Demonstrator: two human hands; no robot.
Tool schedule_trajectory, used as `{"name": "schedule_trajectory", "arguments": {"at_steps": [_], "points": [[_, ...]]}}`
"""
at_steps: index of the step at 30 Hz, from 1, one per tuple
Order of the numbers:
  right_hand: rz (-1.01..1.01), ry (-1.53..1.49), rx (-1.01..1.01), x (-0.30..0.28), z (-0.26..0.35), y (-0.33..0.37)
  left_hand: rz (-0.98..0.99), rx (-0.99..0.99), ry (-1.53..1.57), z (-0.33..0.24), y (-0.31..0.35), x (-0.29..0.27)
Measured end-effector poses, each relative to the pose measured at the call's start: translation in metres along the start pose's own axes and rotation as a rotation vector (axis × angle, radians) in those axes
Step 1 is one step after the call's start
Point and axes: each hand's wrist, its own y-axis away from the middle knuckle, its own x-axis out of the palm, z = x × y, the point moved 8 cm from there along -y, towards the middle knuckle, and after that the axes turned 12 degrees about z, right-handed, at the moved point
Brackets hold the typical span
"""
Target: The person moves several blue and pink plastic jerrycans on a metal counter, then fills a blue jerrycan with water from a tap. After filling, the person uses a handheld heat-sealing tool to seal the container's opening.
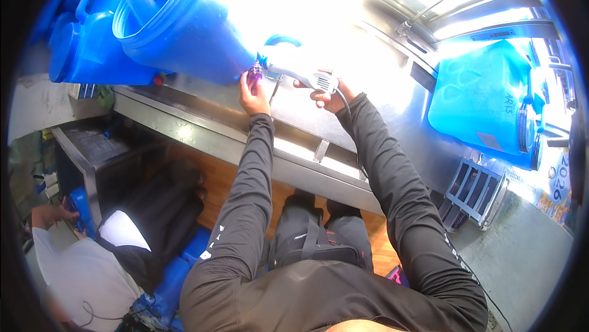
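My left hand [254,98] is raised over the metal counter [294,111] beside a large blue container [202,41]. Its fingers close on a small, shiny pinkish-purple piece [256,71], too small to make out fully. My right hand [331,99] grips a white corded hand-held appliance [323,82] with a slotted vent at its end; glare washes out much of its body. The appliance points left, toward the fingers of my left hand. From the vented end, a grey cord runs down along my right forearm.
A blue water jug [478,96] stands on the right, above a slatted plastic crate [471,188]. More blue containers [101,44] crowd the upper left. A seated person in a light shirt [92,270] is at lower left. A black bag [316,243] rests on my lap.
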Motion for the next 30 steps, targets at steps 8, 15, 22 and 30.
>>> {"name": "schedule_trajectory", "arguments": {"at_steps": [8,15,22,30], "points": [[-0.097,0.068,-0.007,-0.015,0.000,0.001,-0.002,-0.011,0.010,-0.001,0.000,0.001],[0.030,0.171,-0.049,-0.006,-0.001,0.005,0.000,-0.029,-0.011,-0.002,-0.002,0.002],[0.085,0.279,-0.079,0.002,0.002,0.008,-0.008,-0.025,0.014,0.000,-0.002,0.003],[0.079,0.251,-0.110,0.001,-0.003,0.014,-0.023,-0.035,-0.050,0.003,-0.002,0.006]]}}
